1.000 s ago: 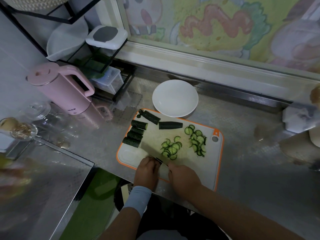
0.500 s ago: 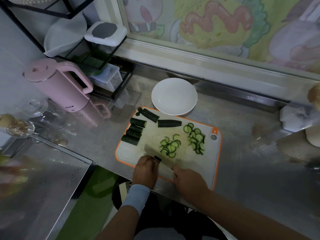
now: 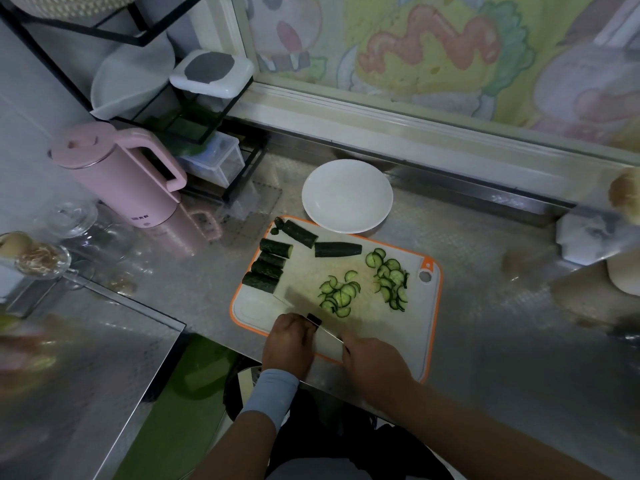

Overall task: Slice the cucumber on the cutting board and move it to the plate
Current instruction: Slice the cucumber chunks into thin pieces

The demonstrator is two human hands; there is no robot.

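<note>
Near edge of the cutting board (image 3: 426, 327): the left hand (image 3: 289, 342), fingers curled, grips the knife (image 3: 329, 342). Its handle is mostly hidden in the fist, with only a dark end showing. The pale blade runs across to the right hand (image 3: 375, 363), which lies back-up. Its fingertips are hidden, so its hold cannot be told. Cucumber slices (image 3: 337, 296) lie in two heaps mid-board, just beyond the blade. Uncut lengths (image 3: 266, 270) lie toward the far left corner. The plate (image 3: 347, 195) stands at the board's far edge.

Dim, soft overall light; wide-angle bending and blur at edges.
</note>
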